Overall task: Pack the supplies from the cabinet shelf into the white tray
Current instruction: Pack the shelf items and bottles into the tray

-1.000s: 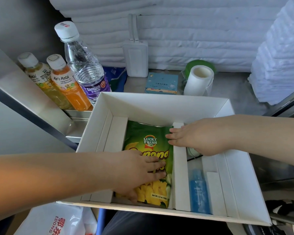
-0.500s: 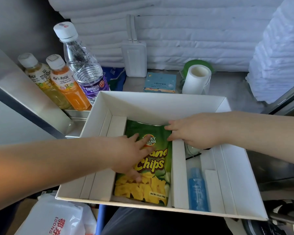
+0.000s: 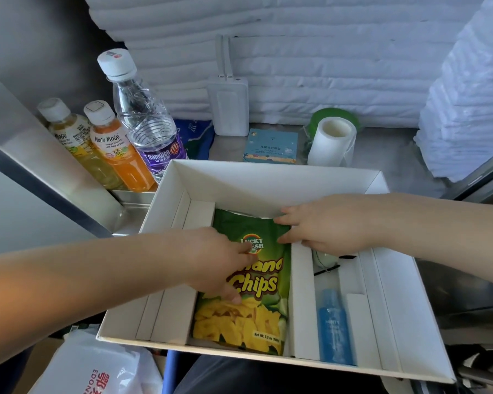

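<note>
Inside white tray [image 3: 268, 169], middle compartment: chips bag [image 3: 258, 284] lies flat. Left grip [image 3: 219, 263] and right grip [image 3: 325, 223] press it, fingers straight, clasping nothing. Risk: puffy bag may spring back over divider [image 3: 302, 302].

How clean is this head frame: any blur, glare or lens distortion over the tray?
Head view: the wide lens tilts the water bottle outward and splays the tray walls; the chip bag lettering is sharp, the blue bottle label too soft to read; the white stack at right is nearly washed out; no glare covers the tray.
</note>
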`<state>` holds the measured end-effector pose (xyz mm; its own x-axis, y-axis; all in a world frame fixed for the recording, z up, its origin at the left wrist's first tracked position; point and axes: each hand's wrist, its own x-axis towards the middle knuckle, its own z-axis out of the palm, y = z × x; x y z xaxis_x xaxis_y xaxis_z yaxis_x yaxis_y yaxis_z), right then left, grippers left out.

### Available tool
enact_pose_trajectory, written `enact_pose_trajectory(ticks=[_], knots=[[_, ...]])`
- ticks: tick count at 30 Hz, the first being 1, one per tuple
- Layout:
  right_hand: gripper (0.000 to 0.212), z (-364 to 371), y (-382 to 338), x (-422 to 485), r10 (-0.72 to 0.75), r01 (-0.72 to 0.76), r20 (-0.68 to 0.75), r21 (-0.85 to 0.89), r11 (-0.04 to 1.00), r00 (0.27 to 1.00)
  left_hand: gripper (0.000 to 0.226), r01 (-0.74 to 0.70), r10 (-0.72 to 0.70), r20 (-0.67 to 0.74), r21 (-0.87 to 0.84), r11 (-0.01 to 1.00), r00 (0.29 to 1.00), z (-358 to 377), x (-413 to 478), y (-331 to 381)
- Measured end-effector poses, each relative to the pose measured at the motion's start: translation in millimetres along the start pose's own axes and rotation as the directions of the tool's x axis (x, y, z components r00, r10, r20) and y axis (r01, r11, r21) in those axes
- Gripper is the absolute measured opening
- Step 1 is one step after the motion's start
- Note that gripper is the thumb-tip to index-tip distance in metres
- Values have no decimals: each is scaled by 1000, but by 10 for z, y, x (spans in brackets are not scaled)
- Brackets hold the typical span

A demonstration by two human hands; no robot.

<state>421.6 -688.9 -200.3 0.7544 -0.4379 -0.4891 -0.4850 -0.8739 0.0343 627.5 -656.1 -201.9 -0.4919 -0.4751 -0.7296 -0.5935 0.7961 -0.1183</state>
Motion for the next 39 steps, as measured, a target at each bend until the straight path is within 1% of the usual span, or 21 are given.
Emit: enact_pose_trajectory(ticks=[2, 4, 5, 7, 9, 11, 13, 15, 16, 18, 21, 23, 25, 27, 29, 32, 35, 37, 39], knots=[[41, -103, -1, -89, 10, 1, -148, 76, 997, 989, 64, -3, 8, -219, 22, 1000, 976, -67, -62, -100], [36, -237, -7, -168, 28, 5, -294, 111, 994, 956, 52, 8, -6, -441, 5, 1000, 898, -132, -156, -187], [33, -299, -1, -195, 39, 5, -374, 115, 993, 926, 49, 10, -24, -522, -29, 1000, 853, -161, -208, -219], [25, -418, 39, -213, 91, 7, -543, 176, 984, 835, 48, 15, -88, -629, -121, 993, 772, -200, -306, -263], [18, -552, 93, -161, 160, 25, -662, 262, 965, 732, 44, 42, -161, -713, -182, 982, 682, -230, -398, -314], [16, -694, 147, -39, 201, 32, -721, 295, 955, 664, 39, 69, -219, -767, -224, 972, 603, -235, -459, -375], [17, -816, 221, 141, 232, 23, -735, 319, 947, 637, 38, 98, -242, -802, -226, 969, 546, -219, -479, -421], [20, -913, 322, 357, 240, 27, -715, 341, 940, 657, 40, 148, -262, -823, -216, 965, 504, -202, -475, -447], [22, -950, 377, 473, 233, 30, -698, 343, 939, 677, 43, 173, -281, -821, -224, 959, 497, -194, -471, -459], [27, -996, 492, 705, 220, 19, -665, 332, 943, 714, 48, 208, -330, -804, -260, 943, 494, -163, -471, -482], [36, -1016, 631, 1018, 231, -46, -600, 308, 950, 766, 50, 212, -401, -768, -340, 916, 500, -99, -479, -509], [41, -1014, 689, 1206, 200, -87, -538, 228, 970, 819, 52, 179, -439, -729, -410, 894, 525, -55, -473, -517], [42, -1010, 728, 1375, 141, -111, -485, 91, 990, 863, 54, 145, -463, -704, -464, 874, 538, -5, -440, -537], [42, -992, 739, 1516, 98, -118, -426, -20, 993, 899, 53, 117, -467, -707, -485, 867, 531, 26, -403, -552], [43, -954, 732, 1632, 67, -109, -374, -94, 990, 925, 52, 100, -468, -709, -496, 863, 527, 27, -386, -557], [36, -896, 739, 1749, 12, -83, -369, -176, 981, 929, 50, 76, -473, -709, -513, 855, 523, 40, -374, -567], [20, -873, 769, 1810, -45, -58, -386, -252, 966, 921, 50, 64, -486, -702, -535, 842, 521, 49, -362, -573], [11, -858, 770, 1835, -58, -65, -395, -292, 954, 917, 50, 65, -486, -700, -536, 842, 524, 51, -356, -574], [10, -844, 769, 1846, -54, -77, -403, -301, 951, 914, 49, 65, -488, -702, -537, 841, 519, 54, -349, -576]])
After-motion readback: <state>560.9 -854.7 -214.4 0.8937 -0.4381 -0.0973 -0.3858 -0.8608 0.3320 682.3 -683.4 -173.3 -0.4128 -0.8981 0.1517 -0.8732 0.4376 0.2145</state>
